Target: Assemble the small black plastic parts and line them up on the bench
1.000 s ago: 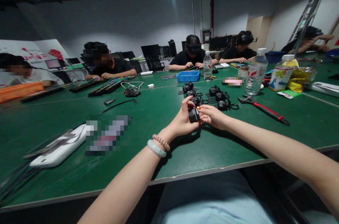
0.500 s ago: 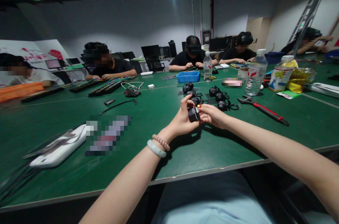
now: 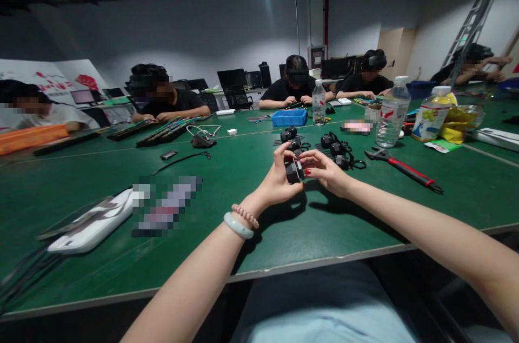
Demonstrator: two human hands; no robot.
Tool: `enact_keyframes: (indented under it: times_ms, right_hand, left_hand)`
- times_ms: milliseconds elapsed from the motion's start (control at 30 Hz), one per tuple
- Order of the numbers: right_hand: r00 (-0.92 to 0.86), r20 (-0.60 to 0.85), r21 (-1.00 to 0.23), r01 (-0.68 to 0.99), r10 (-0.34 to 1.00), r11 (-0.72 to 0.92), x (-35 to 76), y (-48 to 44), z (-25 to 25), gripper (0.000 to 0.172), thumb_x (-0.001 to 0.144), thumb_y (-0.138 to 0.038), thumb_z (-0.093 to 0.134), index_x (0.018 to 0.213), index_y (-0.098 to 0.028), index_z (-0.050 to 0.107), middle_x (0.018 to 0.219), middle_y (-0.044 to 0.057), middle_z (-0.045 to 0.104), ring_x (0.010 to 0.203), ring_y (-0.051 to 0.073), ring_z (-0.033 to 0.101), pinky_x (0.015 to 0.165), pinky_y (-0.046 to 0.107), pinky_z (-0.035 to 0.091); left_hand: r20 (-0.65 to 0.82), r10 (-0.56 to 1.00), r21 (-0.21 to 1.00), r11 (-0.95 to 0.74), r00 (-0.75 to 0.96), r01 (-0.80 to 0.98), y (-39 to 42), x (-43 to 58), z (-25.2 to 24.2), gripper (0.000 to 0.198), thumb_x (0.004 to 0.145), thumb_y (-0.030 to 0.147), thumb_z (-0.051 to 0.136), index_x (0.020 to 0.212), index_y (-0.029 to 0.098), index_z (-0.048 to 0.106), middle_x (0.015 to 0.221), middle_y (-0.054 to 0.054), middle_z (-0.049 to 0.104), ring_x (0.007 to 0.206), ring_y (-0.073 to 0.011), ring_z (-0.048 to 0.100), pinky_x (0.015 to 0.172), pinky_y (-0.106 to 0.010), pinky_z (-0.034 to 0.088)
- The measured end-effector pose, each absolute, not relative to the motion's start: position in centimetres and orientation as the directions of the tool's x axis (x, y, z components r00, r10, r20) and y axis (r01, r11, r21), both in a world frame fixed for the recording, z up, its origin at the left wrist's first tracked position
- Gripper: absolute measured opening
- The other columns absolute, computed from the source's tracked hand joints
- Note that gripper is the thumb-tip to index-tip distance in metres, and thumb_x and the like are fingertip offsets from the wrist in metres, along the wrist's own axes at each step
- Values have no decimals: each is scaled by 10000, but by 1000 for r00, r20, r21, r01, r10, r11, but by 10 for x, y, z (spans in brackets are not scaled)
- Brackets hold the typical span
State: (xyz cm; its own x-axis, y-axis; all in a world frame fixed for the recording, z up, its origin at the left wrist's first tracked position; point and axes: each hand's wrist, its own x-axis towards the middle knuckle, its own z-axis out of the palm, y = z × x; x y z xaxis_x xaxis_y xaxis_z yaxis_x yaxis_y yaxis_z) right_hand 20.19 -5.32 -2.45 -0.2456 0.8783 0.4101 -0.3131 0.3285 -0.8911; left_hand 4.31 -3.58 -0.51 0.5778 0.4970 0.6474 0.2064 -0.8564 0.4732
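the left hand [image 3: 277,178] grips a black fitting [image 3: 292,173]; the right hand [image 3: 329,174], beside it, has unclear hold. likely two-handed adjusting; next calls for steady left support.

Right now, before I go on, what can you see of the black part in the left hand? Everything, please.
The black part is chunky, with flat facets and a dull, plastic-like look; a thin, pale edge shows toward its right side. It is held above the green table, between thumb and fingers of the left hand. Fingertips of the right hand are close at its right; whether they touch it is unclear. Fingers hide some of it.
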Motion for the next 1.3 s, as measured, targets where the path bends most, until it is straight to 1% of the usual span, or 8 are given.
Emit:
enact_keyframes:
  times_ms: [233,467,633,900,1067,1300]
  right_hand:
    - [-245,429,-891,-271,869,364,201,-52,-29,351,587,-216,641,918,-239,527,931,14,528,903,149,480,797,304,374]
    - [-278,462,-879,-269,842,393,202,-47,-35,384,598,-217,647,954,-236,505,932,15,522,890,146,490,819,327,368]
    - [-279,462,-880,-265,842,395,202,-45,-37,373,606,-222,645,951,-238,504,928,13,520,886,142,492,814,324,375]
    - [-285,418,-898,-277,863,343,202,-45,-38,348,618,-244,640,939,-238,506,878,1,521,793,119,516,745,301,410]
    - [-300,364,-918,-275,882,286,201,-47,-35,342,625,-274,634,937,-232,502,875,8,529,735,116,526,673,291,434]
    - [-292,320,-933,-261,901,247,201,-48,-34,320,633,-306,623,919,-228,506,852,9,539,738,115,522,618,255,440]
  left_hand:
    - [646,496,475,-856,580,203,-36,44,-6,858,561,117,601,1223,237,68,971,-38,368,902,-160,410,791,-338,358]
    - [645,499,472,-856,578,212,-35,44,-8,870,555,117,604,1227,226,64,971,-43,369,897,-161,413,784,-339,362]
    - [645,494,470,-858,583,207,-35,44,-8,866,559,113,601,1229,240,66,980,-43,367,901,-161,411,788,-345,359]
    - [636,495,464,-858,593,218,-35,44,-8,867,551,103,593,1230,229,70,975,-43,364,902,-160,402,795,-345,356]
    - [632,496,470,-856,595,215,-36,44,-8,861,556,110,595,1229,226,71,975,-45,366,900,-158,400,794,-342,358]
    - [633,495,468,-857,595,215,-37,44,-7,856,562,121,596,1229,222,68,977,-45,364,901,-156,402,797,-343,357]
